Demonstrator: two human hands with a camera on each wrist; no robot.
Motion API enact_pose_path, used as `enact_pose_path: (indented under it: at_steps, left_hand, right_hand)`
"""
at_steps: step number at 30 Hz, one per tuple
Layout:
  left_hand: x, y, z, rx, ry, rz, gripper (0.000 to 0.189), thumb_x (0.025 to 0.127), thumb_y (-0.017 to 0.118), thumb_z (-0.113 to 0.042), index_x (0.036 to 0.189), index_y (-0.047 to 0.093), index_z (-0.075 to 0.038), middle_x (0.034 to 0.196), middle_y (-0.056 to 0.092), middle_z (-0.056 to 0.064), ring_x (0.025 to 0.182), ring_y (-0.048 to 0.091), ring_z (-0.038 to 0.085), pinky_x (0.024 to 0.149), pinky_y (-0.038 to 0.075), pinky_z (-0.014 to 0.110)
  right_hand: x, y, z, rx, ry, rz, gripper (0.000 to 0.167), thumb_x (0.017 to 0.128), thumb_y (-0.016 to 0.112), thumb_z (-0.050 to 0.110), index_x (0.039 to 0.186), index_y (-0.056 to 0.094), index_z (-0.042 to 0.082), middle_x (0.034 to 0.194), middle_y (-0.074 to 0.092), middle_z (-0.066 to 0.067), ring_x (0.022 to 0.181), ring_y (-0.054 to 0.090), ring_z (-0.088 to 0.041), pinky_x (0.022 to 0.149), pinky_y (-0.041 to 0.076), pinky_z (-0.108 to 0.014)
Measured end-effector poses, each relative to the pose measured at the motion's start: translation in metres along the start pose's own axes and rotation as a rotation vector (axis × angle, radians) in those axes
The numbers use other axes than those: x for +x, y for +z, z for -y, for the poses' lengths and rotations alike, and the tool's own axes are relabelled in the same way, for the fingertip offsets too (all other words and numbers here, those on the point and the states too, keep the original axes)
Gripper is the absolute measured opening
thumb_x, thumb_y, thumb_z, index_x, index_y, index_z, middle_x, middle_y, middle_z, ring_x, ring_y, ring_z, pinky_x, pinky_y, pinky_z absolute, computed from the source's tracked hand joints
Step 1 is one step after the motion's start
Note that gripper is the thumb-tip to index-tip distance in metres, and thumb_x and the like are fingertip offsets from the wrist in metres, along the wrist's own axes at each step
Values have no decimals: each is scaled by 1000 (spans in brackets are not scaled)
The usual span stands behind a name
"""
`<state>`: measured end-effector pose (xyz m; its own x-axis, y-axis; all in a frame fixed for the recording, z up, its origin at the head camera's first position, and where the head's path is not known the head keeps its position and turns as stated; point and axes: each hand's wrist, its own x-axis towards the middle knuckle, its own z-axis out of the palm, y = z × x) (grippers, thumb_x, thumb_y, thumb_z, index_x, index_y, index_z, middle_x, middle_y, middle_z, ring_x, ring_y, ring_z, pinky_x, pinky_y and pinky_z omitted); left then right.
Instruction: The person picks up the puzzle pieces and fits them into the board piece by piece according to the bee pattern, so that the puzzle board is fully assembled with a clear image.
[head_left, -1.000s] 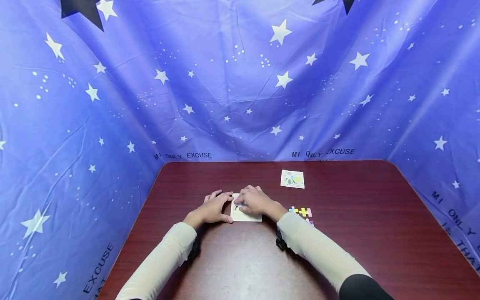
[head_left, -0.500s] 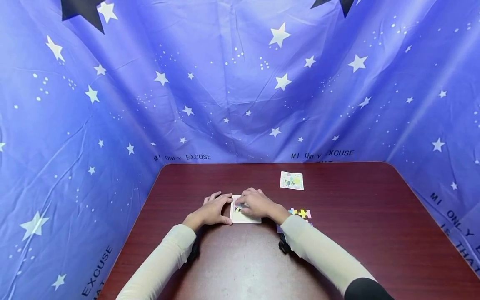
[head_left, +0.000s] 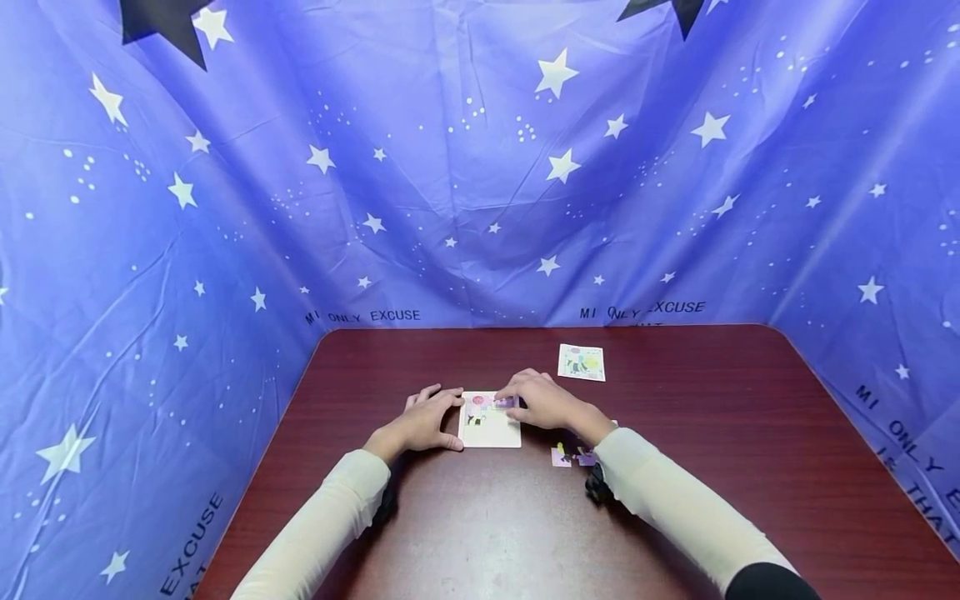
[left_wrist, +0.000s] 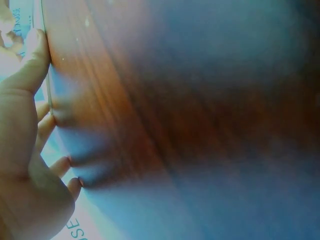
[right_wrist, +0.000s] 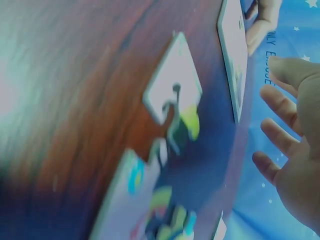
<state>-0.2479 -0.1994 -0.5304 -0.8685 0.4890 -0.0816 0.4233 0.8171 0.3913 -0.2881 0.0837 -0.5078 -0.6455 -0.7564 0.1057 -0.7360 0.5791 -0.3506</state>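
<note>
From the left, a pale sleeve [head_left: 330, 508] reaches over the dark red desk [head_left: 480, 525] and ends in the person's left hand [head_left: 422, 422]. That hand is relaxed rather than clenched, thumb and fingers spread against the left edge of a white puzzle board [head_left: 497, 433]. The board lies flat near the middle of the desk, with pink, black and yellow patches in its upper left and a purple piece [head_left: 505, 402] at its upper right. The right hand [head_left: 551, 402] is there too, thumb and fingers apart around that piece; it looks released, fingers loose and not clenched. Just right of the board, partly below the right wrist, lie at least 2 loose jigsaw pieces [head_left: 561, 458], pinkish and purple with dark and yellow parts. Farther back and to the right sits a square picture card [head_left: 581, 363]. Blue star-printed cloth [head_left: 450, 167] hangs around the desk.
</note>
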Motion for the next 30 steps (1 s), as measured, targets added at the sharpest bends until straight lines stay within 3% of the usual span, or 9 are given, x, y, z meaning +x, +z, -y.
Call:
enact_pose_path:
  at_steps: [15, 30]
  left_hand:
    - [1, 2, 1, 4, -1, -9, 84, 75, 85, -53, 144, 54, -16, 162, 42, 5, 151, 27, 45, 113, 25, 65]
    - [0, 2, 1, 2, -3, -5, 85, 75, 84, -54, 144, 53, -17, 163, 41, 5, 151, 26, 45, 113, 25, 65]
  right_hand:
    - [-41, -19, -28, -32, -62, -36, 35, 89, 73, 20, 123, 73, 10, 110, 73, -3, 108, 64, -24, 100, 48, -46]
    - [-84, -28, -50, -65, 42, 0, 37, 86, 77, 20, 123, 74, 14, 116, 73, -3, 114, 62, -29, 94, 48, -54]
